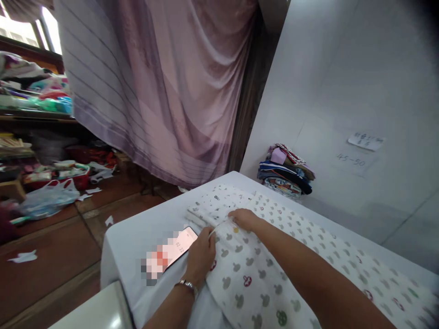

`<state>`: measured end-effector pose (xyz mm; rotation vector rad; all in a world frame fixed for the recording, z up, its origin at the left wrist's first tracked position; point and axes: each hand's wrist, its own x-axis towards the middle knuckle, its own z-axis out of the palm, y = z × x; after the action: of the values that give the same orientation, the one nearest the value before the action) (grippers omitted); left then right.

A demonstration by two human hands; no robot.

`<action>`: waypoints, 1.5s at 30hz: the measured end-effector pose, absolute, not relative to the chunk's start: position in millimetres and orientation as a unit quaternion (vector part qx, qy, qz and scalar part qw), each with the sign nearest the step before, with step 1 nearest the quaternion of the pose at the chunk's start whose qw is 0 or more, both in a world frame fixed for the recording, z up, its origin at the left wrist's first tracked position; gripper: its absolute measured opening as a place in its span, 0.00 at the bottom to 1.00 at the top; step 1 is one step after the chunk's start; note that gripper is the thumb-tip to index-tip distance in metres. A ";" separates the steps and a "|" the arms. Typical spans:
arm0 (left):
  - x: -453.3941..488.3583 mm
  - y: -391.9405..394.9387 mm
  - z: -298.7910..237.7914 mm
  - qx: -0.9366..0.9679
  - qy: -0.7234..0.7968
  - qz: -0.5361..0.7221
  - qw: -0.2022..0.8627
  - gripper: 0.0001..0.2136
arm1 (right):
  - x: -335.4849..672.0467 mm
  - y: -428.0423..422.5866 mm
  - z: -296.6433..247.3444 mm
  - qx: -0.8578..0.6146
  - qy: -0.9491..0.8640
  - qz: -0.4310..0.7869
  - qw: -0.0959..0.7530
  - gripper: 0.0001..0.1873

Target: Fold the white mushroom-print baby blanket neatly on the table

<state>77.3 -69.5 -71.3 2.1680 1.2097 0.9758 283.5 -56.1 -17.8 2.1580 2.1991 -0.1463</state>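
White fabric printed with grey, red and green mushrooms (264,278) spreads over the table toward the right. My left hand (202,249), with a bracelet at its wrist, pinches the fabric's left edge. A little farther off, my right hand (244,219) grips the same fabric, its fingers closed on a raised fold between the two hands. Beyond the hands lies a white cloth with small dark prints (222,198). Close by my left hand rests a phone (181,242) with its screen lit, partly blurred out.
The table has a white cover (137,233). Folded clothes (286,169) are stacked against the white wall (329,91) at the back right. A pinkish curtain (171,91) hangs behind. Plastic bags (51,198) and paper scraps litter the floor on the left.
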 end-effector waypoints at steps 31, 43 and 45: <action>75.1 -67.3 -69.1 0.779 0.450 0.341 0.271 0.09 | 391.4 -49.5 -46.7 0.852 0.470 -0.044 -0.226 0.21; 74.6 -65.4 -70.3 0.777 0.468 0.334 0.257 0.09 | 399.0 -24.2 -37.1 0.837 0.536 0.003 -0.110 0.15; 74.6 -64.9 -71.0 0.776 0.470 0.332 0.257 0.09 | 398.7 -23.2 -35.9 0.834 0.544 0.005 -0.091 0.13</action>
<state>74.6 -64.9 -71.0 2.1064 1.2758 0.9010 398.7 -23.2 -35.9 2.7851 1.8148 0.0180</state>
